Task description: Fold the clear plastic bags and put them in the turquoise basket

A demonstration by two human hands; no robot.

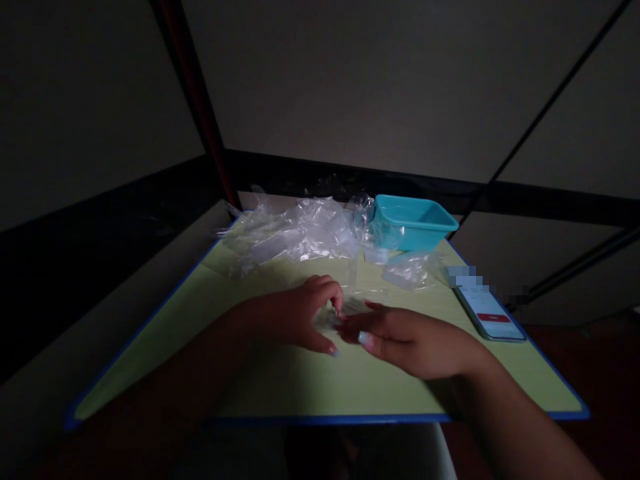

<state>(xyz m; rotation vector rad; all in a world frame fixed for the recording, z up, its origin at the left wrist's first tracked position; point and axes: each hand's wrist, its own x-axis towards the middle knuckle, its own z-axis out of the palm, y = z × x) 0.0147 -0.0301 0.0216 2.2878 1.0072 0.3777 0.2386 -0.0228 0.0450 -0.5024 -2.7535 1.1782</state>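
Note:
My left hand [307,315] is over the middle of the yellow-green table [310,387], its fingers curved and its thumb apart from them. Close on its right, my right hand [400,335] reaches inward with its fingers stretched out low over the surface. Between the two hands lies a small clear plastic piece [327,317], partly covered by the fingers. The fingertips of both hands come near each other at this piece. Whether the left fingers pinch it is too dim to tell.
Crumpled clear plastic bags [315,230] lie along the table's back edge. A turquoise basket [425,233] stands at the back right, with another clear bag [413,269] before it. A phone [493,317] lies near the right edge. Walls rise behind and left.

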